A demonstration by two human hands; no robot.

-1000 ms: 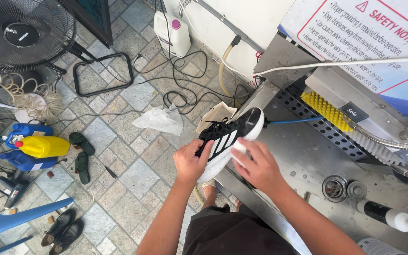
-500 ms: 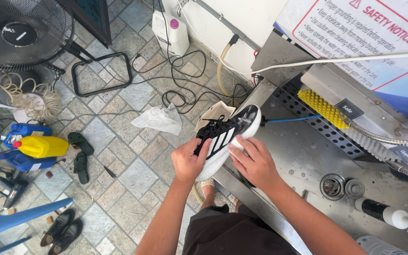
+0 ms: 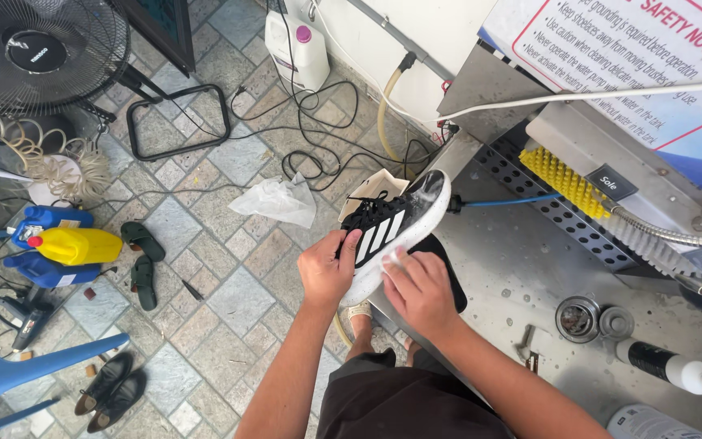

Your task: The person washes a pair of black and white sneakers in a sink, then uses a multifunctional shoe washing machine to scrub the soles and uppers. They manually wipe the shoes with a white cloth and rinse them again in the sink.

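1. Over the front edge of the wet stainless-steel wash counter [image 3: 522, 268], a black lace-up sneaker with white side stripes and a thick white sole [image 3: 392, 228] is held tilted, toe pointing up and away toward the counter's back.
2. Wrapped around the sneaker's heel end, the left hand [image 3: 327, 275] grips it closed, thumb across the striped side.
3. Pressed to the white sole near the heel, the right hand [image 3: 418, 289] lies with fingers curled; whether it holds a small white pad I cannot tell.
4. Just beneath the shoe lie a black mat [image 3: 447, 272] and a folded piece of cardboard [image 3: 367, 191]; a yellow bristle brush [image 3: 561, 180] and a round drain [image 3: 577, 319] sit well apart on the counter.
5. Judged risk: the shoe hangs half over the tiled floor [image 3: 229, 293], so a wet, soapy sole could slide from the one-handed grip and drop; hard rubbing near the heel might also twist it loose.
6. Compared with a second ago, the right hand has slid down the sole from the midfoot toward the heel, and the shoe tips slightly steeper; the left hand's hold is unchanged.
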